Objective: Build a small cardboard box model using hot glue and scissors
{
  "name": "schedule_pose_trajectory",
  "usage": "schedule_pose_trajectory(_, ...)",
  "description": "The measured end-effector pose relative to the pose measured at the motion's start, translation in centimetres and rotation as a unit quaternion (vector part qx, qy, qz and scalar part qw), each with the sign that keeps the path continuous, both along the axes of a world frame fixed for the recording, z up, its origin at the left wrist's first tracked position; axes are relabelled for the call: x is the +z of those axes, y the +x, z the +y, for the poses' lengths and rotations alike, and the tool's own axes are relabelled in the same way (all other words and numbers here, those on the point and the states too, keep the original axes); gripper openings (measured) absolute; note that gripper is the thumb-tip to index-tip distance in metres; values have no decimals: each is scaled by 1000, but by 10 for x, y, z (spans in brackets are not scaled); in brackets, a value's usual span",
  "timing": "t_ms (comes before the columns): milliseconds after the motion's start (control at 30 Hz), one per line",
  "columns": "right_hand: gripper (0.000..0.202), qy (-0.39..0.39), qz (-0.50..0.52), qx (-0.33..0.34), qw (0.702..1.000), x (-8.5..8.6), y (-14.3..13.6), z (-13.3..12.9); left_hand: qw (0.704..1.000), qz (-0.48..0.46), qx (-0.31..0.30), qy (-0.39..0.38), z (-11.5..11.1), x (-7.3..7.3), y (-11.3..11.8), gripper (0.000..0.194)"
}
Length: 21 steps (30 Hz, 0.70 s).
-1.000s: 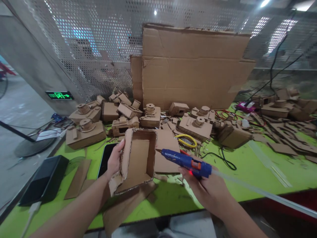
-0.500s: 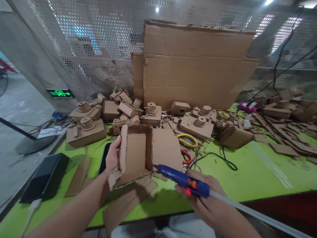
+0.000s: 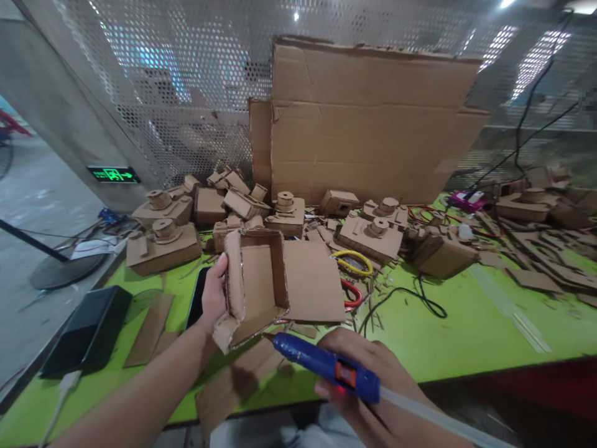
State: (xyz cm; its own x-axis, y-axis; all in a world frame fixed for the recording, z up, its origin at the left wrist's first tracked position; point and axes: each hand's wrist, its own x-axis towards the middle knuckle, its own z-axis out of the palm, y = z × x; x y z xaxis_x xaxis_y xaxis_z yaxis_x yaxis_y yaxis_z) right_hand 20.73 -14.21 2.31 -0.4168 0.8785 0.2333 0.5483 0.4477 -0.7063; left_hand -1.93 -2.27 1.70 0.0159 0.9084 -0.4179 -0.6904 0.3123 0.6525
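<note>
My left hand [image 3: 214, 295] grips the left side of an open cardboard box [image 3: 260, 280], whose hollow inside faces me. A cardboard flap [image 3: 313, 280] extends from the box's right side. My right hand [image 3: 359, 373] is closed around a blue glue gun [image 3: 321, 364] with a red light and a long translucent glue stick [image 3: 420, 410] coming out of its back. The gun's nozzle is close to the box's lower edge; whether it touches cannot be made out. Under the box lies a loose cardboard strip [image 3: 233, 379].
Cardboard camera shapes [image 3: 370, 236] and scraps line the back of the green table [image 3: 448, 342]. A large cardboard sheet [image 3: 373, 124] stands behind them. Yellow-handled [image 3: 353, 263] and red-handled [image 3: 353, 294] tools lie right of the box; a black device [image 3: 86, 330] is at left.
My right hand and the glue gun have moved left and down, from the box's lower right corner to its lower edge. The box has tilted slightly in my left hand.
</note>
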Motion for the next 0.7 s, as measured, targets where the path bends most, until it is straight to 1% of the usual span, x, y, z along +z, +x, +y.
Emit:
schedule_pose_trajectory(133, 17, 13, 2, -8, 1000, -2, -5, 1, 1000, 9, 17, -8, -4, 4, 4, 50)
schedule_pose_trajectory(267, 19, 29, 4, 1, 1000, -3, -7, 1, 999, 12, 30, -7, -4, 7, 5, 47)
schedule_pose_trajectory(500, 26, 49, -24, -2, 998, -5, -6, 1, 1000, 5, 28, 7, -3, 2, 4, 45)
schedule_pose_trajectory(600, 27, 60, -27, 4, 998, -5, -5, 3, 1000, 11, 29, -3, -3, 0, 3, 44)
schedule_pose_trajectory(700, 28, 58, -29, 0, 998, -7, -3, 3, 1000, 13, 9, -12, -3, 0, 2, 46)
